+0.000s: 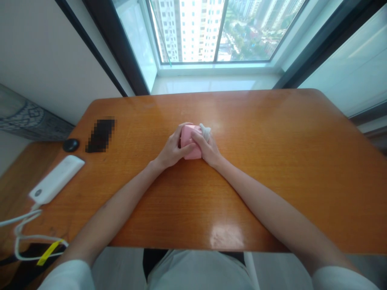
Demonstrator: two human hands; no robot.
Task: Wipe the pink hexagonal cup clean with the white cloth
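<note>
Over the middle of the wooden table (pixel 272 161), both my hands are closed on a small pink box-shaped object (pixel 186 135); its exact kind is not clear. My left hand (pixel 171 150) grips its left side, thumb across the front. From the right, my right hand (pixel 210 150) holds it with the thumb laid over its face. A crumpled whitish bundle (pixel 205 131), perhaps cloth, sticks out by the right hand's fingers at the upper right of the pink object. Most of the fingers are hidden behind the pink object.
At the table's left lie a white oblong device (pixel 57 179) with a white cable (pixel 28 217), a round black object (pixel 71 145) and a blurred-out dark rectangle (pixel 100 135). A yellow tag (pixel 48 253) hangs on the cable. Behind the table is a window (pixel 211 66).
</note>
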